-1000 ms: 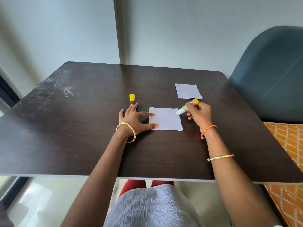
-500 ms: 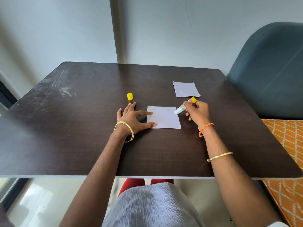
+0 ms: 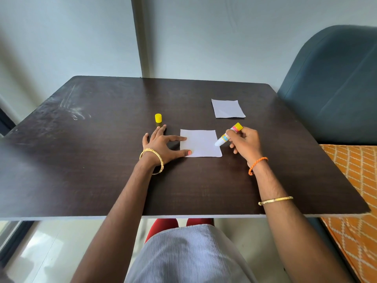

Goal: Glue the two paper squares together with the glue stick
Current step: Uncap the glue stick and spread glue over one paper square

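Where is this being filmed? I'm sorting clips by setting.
Probably a home or small office room: a dark wooden table against a plain wall, a teal upholstered chair beside it, and an orange patterned cushion.

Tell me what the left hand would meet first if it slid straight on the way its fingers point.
Probably the yellow cap: the left hand points at it, fingertips just short, apparently.

R hand point(image 3: 245, 142) holding glue stick point(image 3: 229, 134) on paper square point(image 3: 201, 142), L hand point(image 3: 161, 145) pressing edge
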